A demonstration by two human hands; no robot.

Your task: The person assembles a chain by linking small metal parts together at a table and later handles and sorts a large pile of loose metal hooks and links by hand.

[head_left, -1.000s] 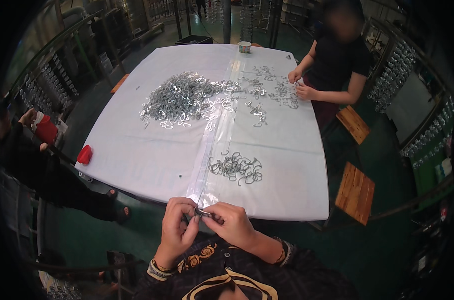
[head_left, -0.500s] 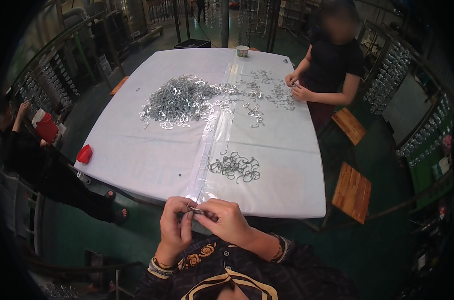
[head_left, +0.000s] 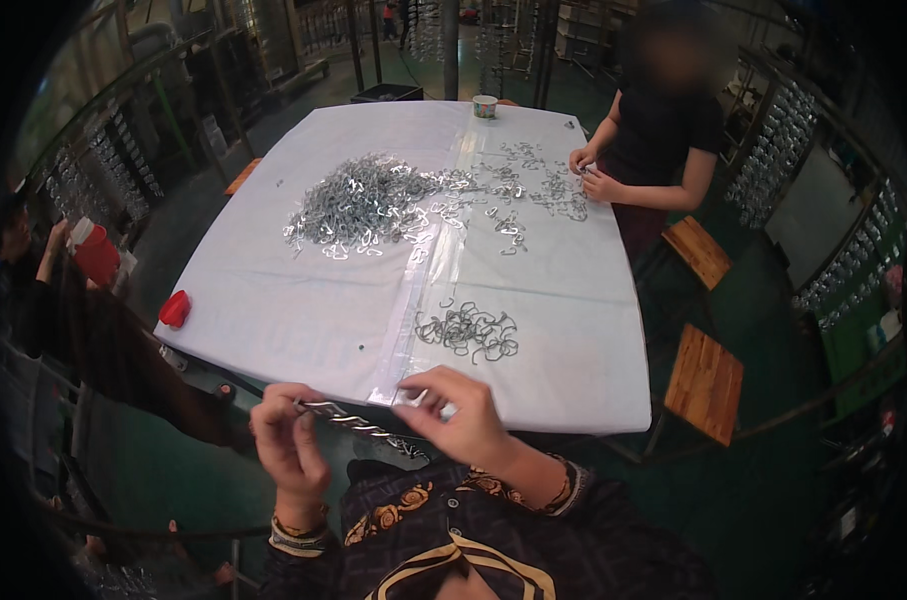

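Standing at far left, a person in dark clothing point(head_left: 103, 345) has a hand at a red container point(head_left: 96, 255). A smaller red object point(head_left: 175, 309) sits on the left corner of the white-covered table point(head_left: 273, 310). Just off the near edge, the left hand point(head_left: 291, 445) pinches one end of a shiny, wavy metal strand point(head_left: 348, 417), which slants down rightward in the air. Beyond lies a large heap of metal hooks point(head_left: 358, 205). The right hand point(head_left: 458, 415), blurred, curls above the strand's lower end; I cannot tell whether it grips anything. Past it is a smaller pile of hooks point(head_left: 468, 330), with a cup point(head_left: 484, 107) at the far edge and loose hooks point(head_left: 563, 192) before a seated-height co-worker point(head_left: 673, 135). Wooden stools point(head_left: 704, 385) stand at right.
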